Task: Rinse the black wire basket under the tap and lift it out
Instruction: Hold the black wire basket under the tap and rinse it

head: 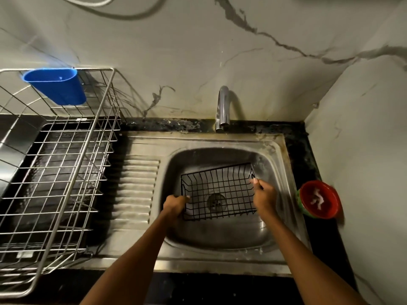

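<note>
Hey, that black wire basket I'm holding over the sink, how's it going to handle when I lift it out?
The black wire basket is an open grid of thin wire, so it is probably light and fairly stiff. With the left hand and right hand gripping opposite ends, it should stay level. If wet, the thin wire may feel slippery.

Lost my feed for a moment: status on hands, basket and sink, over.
Left hand and right hand both grip black wire basket. Basket over steel sink, drain visible through it. Chrome tap behind, no water visible. Nothing blocking lift.
</note>
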